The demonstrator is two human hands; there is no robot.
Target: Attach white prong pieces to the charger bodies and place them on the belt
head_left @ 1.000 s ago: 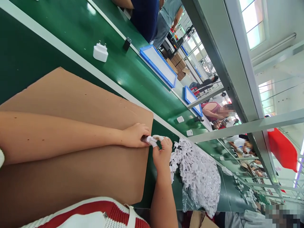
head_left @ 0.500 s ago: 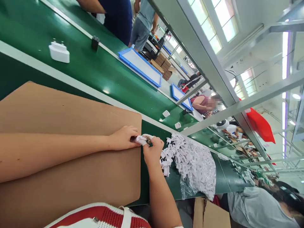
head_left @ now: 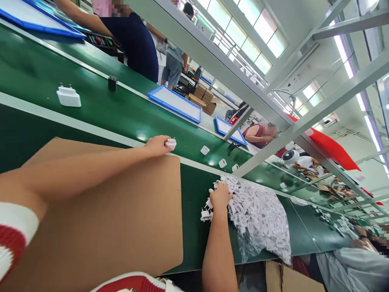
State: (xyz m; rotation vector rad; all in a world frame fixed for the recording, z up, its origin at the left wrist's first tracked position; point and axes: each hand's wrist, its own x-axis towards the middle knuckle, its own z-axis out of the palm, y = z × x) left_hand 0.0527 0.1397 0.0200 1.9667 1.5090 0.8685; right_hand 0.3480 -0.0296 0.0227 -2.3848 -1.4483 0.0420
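My left hand is closed on a white charger with its pins pointing up, held over the near white rail of the green conveyor belt. To the right, my right hand reaches into a pile of white plug parts, its fingers curled down among them. Whatever those fingers pinch is hidden by the hand. A clear plastic bag covers much of the pile. Below my left arm lies a sheet of brown cardboard.
On the green belt lie a white charger, a black charger and several smaller white ones. Blue-rimmed trays line its far side. A metal frame post slants across. Co-workers sit and stand around the line.
My hands were together on a white charger over the cardboard's edge. Now the left has carried it to the belt's near edge, and the right has moved into the pile of plug parts.
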